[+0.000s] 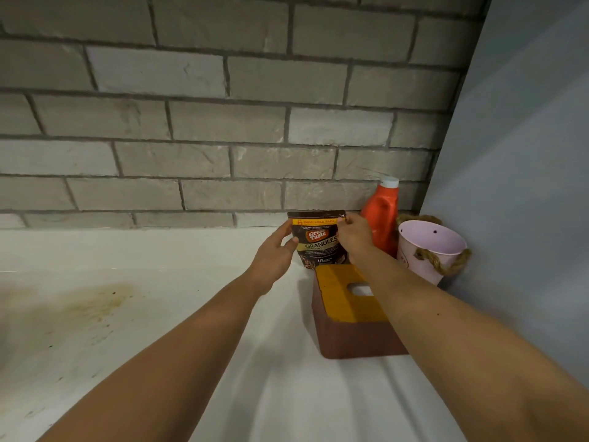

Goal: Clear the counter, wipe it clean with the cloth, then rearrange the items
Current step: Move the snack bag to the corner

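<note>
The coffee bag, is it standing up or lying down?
Standing up: the coffee bag is upright, label readable, left hand holding its side, right hand pinching its top.

White counter bears a coffee pouch, orange bottle, pink pail, tissue box.
</note>
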The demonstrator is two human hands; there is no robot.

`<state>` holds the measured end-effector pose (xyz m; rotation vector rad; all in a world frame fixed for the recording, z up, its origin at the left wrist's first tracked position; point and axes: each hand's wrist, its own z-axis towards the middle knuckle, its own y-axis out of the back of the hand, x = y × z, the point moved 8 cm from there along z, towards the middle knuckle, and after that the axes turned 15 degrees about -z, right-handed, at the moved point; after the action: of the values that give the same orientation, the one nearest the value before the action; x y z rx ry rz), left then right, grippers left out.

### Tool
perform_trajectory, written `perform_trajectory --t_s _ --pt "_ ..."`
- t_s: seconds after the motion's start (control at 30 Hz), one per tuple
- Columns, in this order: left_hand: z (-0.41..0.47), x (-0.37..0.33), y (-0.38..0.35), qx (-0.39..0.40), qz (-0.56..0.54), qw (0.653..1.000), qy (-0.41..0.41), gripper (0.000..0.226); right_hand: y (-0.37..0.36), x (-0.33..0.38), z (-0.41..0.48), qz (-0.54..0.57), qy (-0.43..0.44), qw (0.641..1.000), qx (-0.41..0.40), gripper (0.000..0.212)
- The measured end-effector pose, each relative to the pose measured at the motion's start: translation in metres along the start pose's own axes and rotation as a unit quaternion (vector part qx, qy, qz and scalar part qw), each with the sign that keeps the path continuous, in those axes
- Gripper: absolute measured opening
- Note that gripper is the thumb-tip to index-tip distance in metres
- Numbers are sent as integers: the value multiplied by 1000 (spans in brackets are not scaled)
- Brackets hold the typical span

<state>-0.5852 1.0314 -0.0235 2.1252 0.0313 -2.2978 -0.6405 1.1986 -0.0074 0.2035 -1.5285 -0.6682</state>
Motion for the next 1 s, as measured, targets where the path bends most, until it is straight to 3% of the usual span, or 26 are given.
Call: perform_trajectory --t_s 0.1,0.27,0.37,0.77,1.0 --pt "1 6 8 -7 6 1000 8 48 -3 -2 3 -39 -8 999 -13 32" --pt "-3 12 16 -19 0 1000 19 49 -8 3 -1 -133 16 991 3 82" --pt "-6 13 21 -25 -3 999 22 50 -11 14 -7 -186 60 981 13 91" --pt "-28 2 48 -60 0 998 10 51 -2 54 -40 -223 162 961 -15 78" --pt "-49 -9 91 -123 -2 992 -18 39 -33 92 -84 -229 244 942 20 59"
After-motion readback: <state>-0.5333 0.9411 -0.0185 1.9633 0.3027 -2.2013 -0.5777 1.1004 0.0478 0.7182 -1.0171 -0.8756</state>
